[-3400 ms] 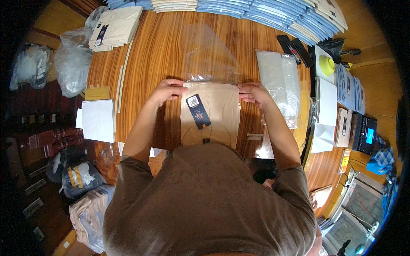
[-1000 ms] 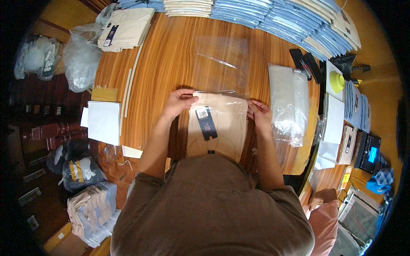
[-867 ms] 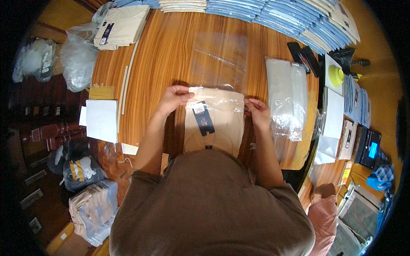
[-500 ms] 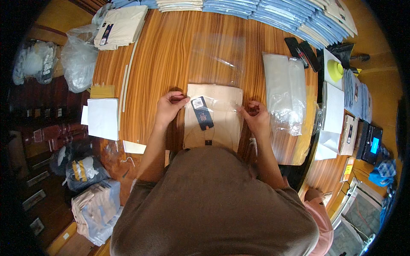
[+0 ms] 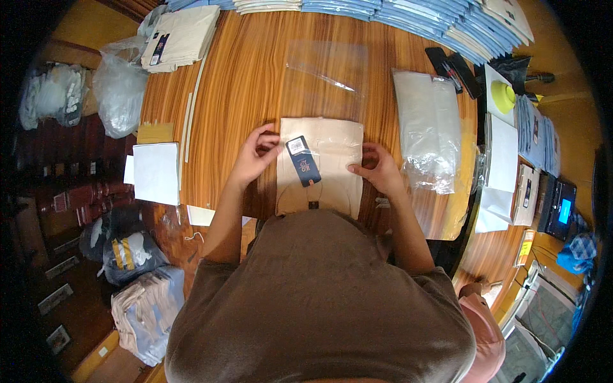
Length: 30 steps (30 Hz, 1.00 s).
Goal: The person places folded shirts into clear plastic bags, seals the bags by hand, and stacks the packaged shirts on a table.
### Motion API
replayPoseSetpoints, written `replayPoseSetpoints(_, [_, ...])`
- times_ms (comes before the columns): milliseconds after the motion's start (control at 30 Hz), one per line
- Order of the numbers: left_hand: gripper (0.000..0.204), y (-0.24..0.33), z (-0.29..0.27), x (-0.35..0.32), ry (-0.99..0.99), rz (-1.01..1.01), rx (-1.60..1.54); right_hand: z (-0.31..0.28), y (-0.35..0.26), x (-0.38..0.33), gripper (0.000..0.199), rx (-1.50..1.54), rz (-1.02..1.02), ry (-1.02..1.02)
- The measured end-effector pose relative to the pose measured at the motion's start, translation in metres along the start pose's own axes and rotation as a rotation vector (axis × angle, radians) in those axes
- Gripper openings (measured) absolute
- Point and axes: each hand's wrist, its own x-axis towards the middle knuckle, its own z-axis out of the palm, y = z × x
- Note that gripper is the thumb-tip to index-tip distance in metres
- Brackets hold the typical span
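Observation:
A folded beige garment [image 5: 341, 185] lies in front of me on the striped wooden table. Its dark blue hang tag [image 5: 302, 161] slants across the top, tied on by a thin cord. Glints show a clear plastic bag [image 5: 345, 132] over the garment's far part. My left hand [image 5: 257, 156] is at the left edge, fingers curled, thumb against the side. At the right edge is my right hand [image 5: 378, 168], its thumb over the border and the fingers bent beside it. The garment's near end is hidden under my brown shirt.
Another clear bag [image 5: 329, 64] lies flat beyond the garment. A pile of clear bags [image 5: 426, 127] is to the right, below dark cases [image 5: 453, 71]. Stacked blue garments [image 5: 408, 19] line the far edge. Beige garments [image 5: 182, 38] sit far left, above white paper sheets [image 5: 156, 173].
My right hand has shifted from pinching near the bag's edge to resting its thumb over the garment's right border. The left fingers have spread slightly and moved up a little. The view has shifted slightly.

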Motion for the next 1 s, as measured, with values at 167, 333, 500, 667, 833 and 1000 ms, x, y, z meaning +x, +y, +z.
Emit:
replayPoseSetpoints(167, [0.028, 0.025, 0.011, -0.005, -0.017, 0.513, 0.609, 0.003, -0.015, -0.002, 0.034, -0.478, -0.439, 0.15])
replayPoseSetpoints(333, [0.02, 0.013, 0.015, -0.008, 0.065, 0.461, 0.553, 0.007, 0.008, 0.001, 0.015, -0.543, -0.431, 0.218])
replayPoseSetpoints(500, [0.012, 0.026, 0.009, -0.054, -0.091, 0.266, 0.505, 0.003, 0.008, -0.047, 0.012, -0.526, -0.381, 0.109])
replayPoseSetpoints(667, [0.014, 0.022, 0.008, -0.111, -0.324, -0.046, 0.395, 0.004, 0.007, -0.1, 0.015, -0.441, -0.333, 0.033])
replayPoseSetpoints(833, [0.026, 0.041, 0.003, -0.128, -0.553, -0.281, 0.523, 0.009, 0.006, -0.143, 0.018, -0.198, 0.036, -0.173])
replayPoseSetpoints(1000, [0.024, 0.098, 0.086, -0.08, -0.129, 0.568, 0.819, 0.03, 0.029, -0.113, 0.02, 0.019, 0.19, 0.069])
